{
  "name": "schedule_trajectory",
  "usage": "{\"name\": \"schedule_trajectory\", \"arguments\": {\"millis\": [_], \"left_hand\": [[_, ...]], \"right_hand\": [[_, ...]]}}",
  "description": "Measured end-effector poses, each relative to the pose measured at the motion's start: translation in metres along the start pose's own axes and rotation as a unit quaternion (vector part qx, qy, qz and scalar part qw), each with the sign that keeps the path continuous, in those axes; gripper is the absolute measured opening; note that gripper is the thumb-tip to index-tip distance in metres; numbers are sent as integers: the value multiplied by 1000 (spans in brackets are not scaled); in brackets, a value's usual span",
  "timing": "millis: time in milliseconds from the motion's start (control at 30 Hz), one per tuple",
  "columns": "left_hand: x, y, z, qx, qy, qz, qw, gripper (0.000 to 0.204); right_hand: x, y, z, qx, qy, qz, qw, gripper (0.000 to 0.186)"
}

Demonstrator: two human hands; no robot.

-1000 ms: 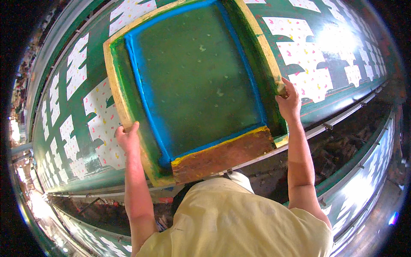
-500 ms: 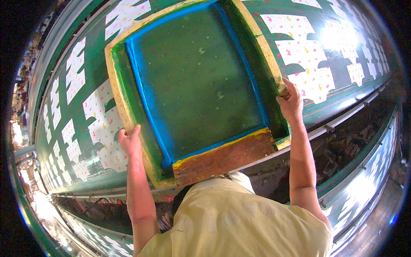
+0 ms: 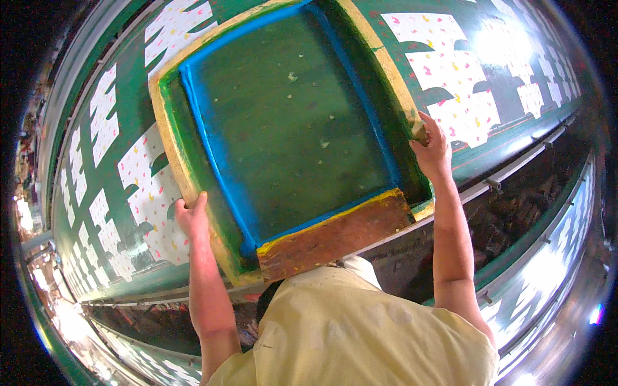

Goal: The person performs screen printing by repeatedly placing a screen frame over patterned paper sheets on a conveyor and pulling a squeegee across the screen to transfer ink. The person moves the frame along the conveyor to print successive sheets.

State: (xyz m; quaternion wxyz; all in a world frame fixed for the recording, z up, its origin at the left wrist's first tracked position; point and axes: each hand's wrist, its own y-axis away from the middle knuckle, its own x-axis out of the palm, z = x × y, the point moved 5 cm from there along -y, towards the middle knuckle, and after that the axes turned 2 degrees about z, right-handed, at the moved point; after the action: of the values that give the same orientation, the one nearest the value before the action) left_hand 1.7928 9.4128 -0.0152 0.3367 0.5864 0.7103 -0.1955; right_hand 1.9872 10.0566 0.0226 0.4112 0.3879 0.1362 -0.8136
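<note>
A large screen printing frame (image 3: 296, 122) stretches out before me, its green mesh edged with blue and its wooden sides stained yellow and green. My left hand (image 3: 193, 215) grips its left side, thumb on top and fingers curled under. On the right side, my right hand (image 3: 432, 147) is closed round the wood. A brown board (image 3: 335, 233) with a yellow edge spans the near end, close to my body. White printed fabric pieces (image 3: 151, 193) with small red and yellow motifs lie beside the frame on the left; more pieces (image 3: 450, 87) lie to its right.
Beneath everything runs a long green table (image 3: 138, 280), bordered at the near side by a metal rail (image 3: 479, 188) with small stops. Behind me, another green table (image 3: 547, 270) carries more white pieces. A dark gap with clutter (image 3: 515, 193) separates the two tables.
The frame and both hands sit slightly further left in view, and the table's pieces have shifted left as well. My grip on both sides is unchanged.
</note>
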Motion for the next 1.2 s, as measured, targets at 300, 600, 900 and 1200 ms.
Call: {"name": "schedule_trajectory", "arguments": {"millis": [300,600,900,1200], "left_hand": [[-1,1,-3,20,-56,-27,998,49],[3,-9,25,12,-37,-24,999,48],[-65,77,-109,144,453,27,880,17],[-287,340,-260,-16,-684,-64,726,18]], "right_hand": [[-1,1,-1,-2,18,-7,1000,78],[-4,4,-7,-11,-17,-16,1000,72],[-73,76,-22,-83,-56,-177,979,47],[-73,168,43,-148,-5,-176,973,31]]}}
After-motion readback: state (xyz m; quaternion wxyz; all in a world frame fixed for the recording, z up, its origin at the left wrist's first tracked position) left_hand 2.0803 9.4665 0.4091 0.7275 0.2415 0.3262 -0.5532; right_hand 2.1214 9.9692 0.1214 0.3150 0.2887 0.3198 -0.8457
